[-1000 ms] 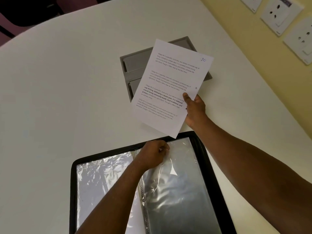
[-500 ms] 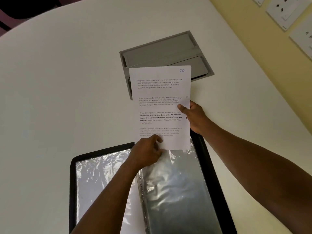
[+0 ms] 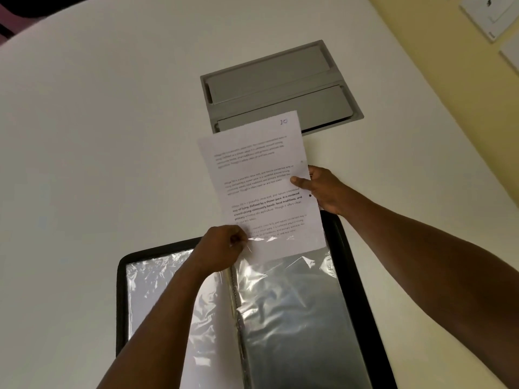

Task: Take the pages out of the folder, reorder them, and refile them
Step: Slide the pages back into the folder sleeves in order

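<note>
A black-edged display folder lies open on the white rounded table, its clear, shiny plastic sleeves spread on both sides of the spine. A white printed page, with paragraphs of small text and a handwritten "10" near its top right corner, stands over the far end of the folder's right half; its lower edge sits inside the mouth of the clear plastic sleeve there, while most of the sheet still juts out beyond the folder toward the grey rectangular metal hatch set into the table. The right hand grips the page at its right edge, just past the folder's far right corner, thumb pressed on the printed face and the fingers tucked behind the sheet. The left hand, at the folder's far edge near the spine, pinches the sleeve's upper left corner with curled fingers, beside the page's lower left corner. White wall sockets sit on the yellow wall, well beyond the folder to the right.
</note>
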`<state>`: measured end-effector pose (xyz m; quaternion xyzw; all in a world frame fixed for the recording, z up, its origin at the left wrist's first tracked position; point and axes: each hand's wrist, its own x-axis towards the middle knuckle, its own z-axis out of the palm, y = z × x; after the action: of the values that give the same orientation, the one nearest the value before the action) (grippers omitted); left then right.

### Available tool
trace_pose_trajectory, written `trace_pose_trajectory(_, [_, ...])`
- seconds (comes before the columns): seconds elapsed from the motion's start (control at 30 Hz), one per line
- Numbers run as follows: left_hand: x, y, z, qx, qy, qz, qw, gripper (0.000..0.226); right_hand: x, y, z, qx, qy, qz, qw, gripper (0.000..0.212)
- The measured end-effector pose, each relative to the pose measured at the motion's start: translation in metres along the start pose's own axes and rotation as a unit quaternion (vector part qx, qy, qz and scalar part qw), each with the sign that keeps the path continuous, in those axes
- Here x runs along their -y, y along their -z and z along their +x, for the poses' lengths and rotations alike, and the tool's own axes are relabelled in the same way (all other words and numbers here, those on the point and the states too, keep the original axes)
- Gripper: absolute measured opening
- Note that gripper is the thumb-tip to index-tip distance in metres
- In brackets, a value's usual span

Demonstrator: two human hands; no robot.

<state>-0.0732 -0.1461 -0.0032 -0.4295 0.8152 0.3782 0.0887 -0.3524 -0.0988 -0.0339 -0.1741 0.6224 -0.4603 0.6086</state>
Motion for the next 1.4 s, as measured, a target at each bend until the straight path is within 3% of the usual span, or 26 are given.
trace_pose_trajectory(0.13, [0.000, -0.002, 0.005, -0.005, -0.005, -0.023, 1.000, 0.010, 0.001, -0.001, 0.000, 0.069, -0.037, -0.042, 0.996, 0.043])
trace_pose_trajectory(0.27, [0.001, -0.004, 0.007, 0.004, 0.007, -0.032, 0.999, 0.009, 0.010, 0.010, -0.003, 0.144, -0.074, -0.172, 0.972, 0.049])
trace_pose_trajectory(0.33, [0.001, -0.006, 0.007, 0.009, 0.019, -0.046, 0.999, 0.011, 0.012, 0.011, -0.003, 0.132, -0.063, -0.183, 0.972, 0.048])
trace_pose_trajectory(0.47, [-0.010, -0.013, 0.010, 0.028, 0.022, -0.062, 0.997, 0.002, 0.010, 0.008, -0.002, 0.093, -0.062, -0.090, 0.990, 0.042])
trace_pose_trajectory(0.6, [-0.030, -0.025, 0.018, 0.031, 0.013, -0.087, 0.996, 0.020, 0.007, 0.002, -0.003, 0.065, -0.074, -0.070, 0.993, 0.038])
trace_pose_trajectory(0.67, [-0.042, -0.030, 0.023, 0.037, 0.004, -0.077, 0.996, 0.019, 0.009, 0.000, -0.004, 0.055, -0.077, -0.064, 0.993, 0.035])
trace_pose_trajectory(0.97, [-0.054, -0.033, 0.031, 0.022, -0.014, -0.094, 0.995, 0.016, 0.023, 0.012, -0.008, 0.152, -0.135, -0.243, 0.949, 0.045])
trace_pose_trajectory(1.07, [-0.051, -0.033, 0.030, 0.007, -0.009, -0.094, 0.995, 0.016, 0.022, 0.013, -0.008, 0.178, -0.155, -0.254, 0.938, 0.052])
trace_pose_trajectory(1.23, [-0.049, -0.034, 0.030, 0.006, -0.010, -0.099, 0.995, 0.013, 0.014, 0.006, -0.002, 0.088, -0.093, -0.218, 0.968, 0.041])
trace_pose_trajectory(1.4, [-0.049, -0.035, 0.030, 0.011, -0.014, -0.083, 0.996, 0.013, 0.019, 0.008, -0.008, 0.167, -0.164, -0.333, 0.913, 0.044])
